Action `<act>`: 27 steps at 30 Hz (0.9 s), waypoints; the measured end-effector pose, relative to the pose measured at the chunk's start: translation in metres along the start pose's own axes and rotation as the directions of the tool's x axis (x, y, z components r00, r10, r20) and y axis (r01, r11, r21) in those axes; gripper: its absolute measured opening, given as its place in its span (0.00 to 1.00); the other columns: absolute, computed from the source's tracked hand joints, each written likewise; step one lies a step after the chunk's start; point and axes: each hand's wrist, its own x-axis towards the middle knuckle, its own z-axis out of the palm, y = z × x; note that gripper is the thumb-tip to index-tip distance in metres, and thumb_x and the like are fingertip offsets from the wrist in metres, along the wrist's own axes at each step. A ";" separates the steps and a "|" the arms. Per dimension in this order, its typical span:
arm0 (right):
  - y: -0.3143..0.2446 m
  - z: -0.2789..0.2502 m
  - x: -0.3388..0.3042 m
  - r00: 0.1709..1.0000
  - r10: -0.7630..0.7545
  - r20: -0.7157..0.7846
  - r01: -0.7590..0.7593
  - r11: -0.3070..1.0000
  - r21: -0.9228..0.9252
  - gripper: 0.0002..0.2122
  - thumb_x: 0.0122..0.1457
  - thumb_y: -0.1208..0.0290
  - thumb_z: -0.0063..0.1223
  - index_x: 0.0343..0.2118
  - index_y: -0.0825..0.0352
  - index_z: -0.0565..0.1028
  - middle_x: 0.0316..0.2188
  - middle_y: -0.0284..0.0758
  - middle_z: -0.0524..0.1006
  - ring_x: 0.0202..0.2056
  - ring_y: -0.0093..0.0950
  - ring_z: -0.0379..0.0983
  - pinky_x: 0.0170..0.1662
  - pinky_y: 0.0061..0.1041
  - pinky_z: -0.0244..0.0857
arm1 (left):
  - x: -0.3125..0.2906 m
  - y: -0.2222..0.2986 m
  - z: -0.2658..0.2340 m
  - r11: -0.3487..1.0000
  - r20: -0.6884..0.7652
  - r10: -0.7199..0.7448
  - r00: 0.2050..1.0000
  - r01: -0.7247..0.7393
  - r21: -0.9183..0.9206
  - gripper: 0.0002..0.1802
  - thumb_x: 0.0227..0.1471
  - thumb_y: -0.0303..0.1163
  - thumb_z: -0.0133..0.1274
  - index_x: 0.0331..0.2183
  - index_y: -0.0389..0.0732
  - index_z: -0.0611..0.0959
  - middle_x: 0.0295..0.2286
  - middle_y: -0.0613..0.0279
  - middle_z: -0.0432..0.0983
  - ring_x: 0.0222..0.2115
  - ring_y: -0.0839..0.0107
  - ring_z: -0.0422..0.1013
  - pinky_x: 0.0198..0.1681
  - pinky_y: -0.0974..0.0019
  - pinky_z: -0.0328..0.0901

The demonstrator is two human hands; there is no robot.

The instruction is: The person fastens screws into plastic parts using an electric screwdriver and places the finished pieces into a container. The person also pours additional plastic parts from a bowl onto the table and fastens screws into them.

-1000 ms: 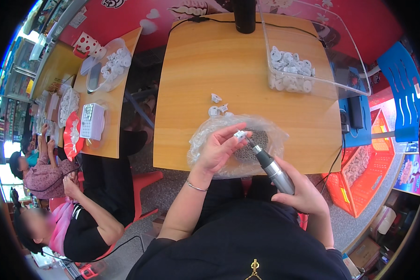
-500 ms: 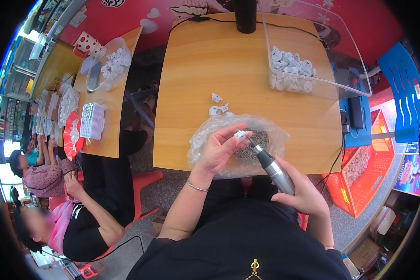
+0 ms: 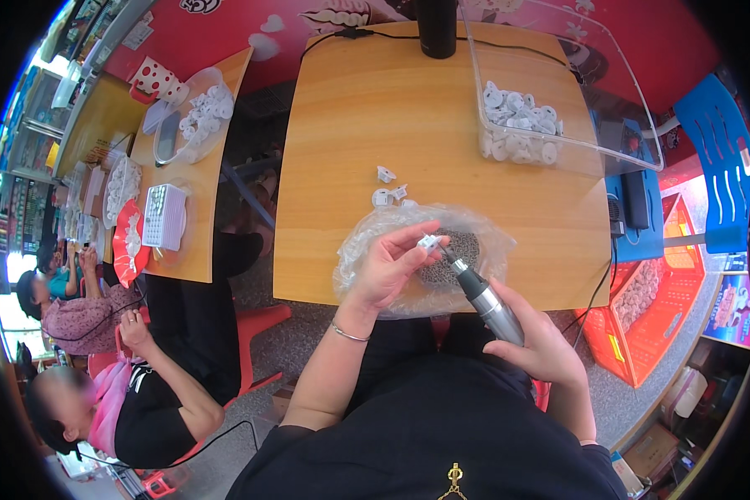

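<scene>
The table (image 3: 367,108) offers passage across its middle and left side. Obstructions: a clear tub (image 3: 579,157) at far right; a black cup (image 3: 437,32) and a cord (image 3: 356,34) along the far edge; white pieces (image 3: 382,197) just beyond the plastic bag (image 3: 354,250). The power screwdriver (image 3: 500,318) obstructs the bag's near right side.

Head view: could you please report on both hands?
Left hand pinching white part. Right hand gripping silver power tool, aimed at part. No obstruction visible.

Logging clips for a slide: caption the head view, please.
Left hand holds a small white part, right hand a silver power tool, near a plastic bag.
</scene>
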 end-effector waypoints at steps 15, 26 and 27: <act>-0.001 0.000 0.000 1.000 -0.016 0.005 0.016 1.000 -0.027 0.41 0.46 0.67 0.66 0.62 0.65 0.55 0.45 0.43 0.72 0.43 0.34 0.72 0.47 0.30 0.65 | 0.000 0.000 -0.001 1.000 -0.005 -0.024 1.000 0.024 -0.005 0.25 0.56 0.30 0.53 0.53 0.31 0.70 0.44 0.49 0.75 0.38 0.74 0.74 0.44 0.72 0.70; 0.016 -0.012 -0.011 0.999 0.054 -0.007 -0.052 0.984 0.171 0.41 0.48 0.66 0.66 0.62 0.70 0.54 0.51 0.39 0.66 0.42 0.27 0.69 0.49 0.28 0.63 | 0.054 0.065 0.043 0.838 0.110 0.346 0.932 -0.360 0.411 0.20 0.54 0.21 0.51 0.50 0.31 0.73 0.41 0.52 0.76 0.36 0.75 0.73 0.42 0.73 0.68; 0.019 -0.011 -0.012 0.999 0.043 -0.021 -0.039 0.985 0.170 0.41 0.48 0.66 0.66 0.62 0.70 0.54 0.51 0.39 0.66 0.43 0.27 0.69 0.50 0.28 0.62 | 0.065 0.075 0.058 0.774 0.136 0.375 0.917 -0.390 0.499 0.18 0.53 0.22 0.53 0.48 0.33 0.75 0.41 0.54 0.77 0.38 0.77 0.72 0.42 0.73 0.67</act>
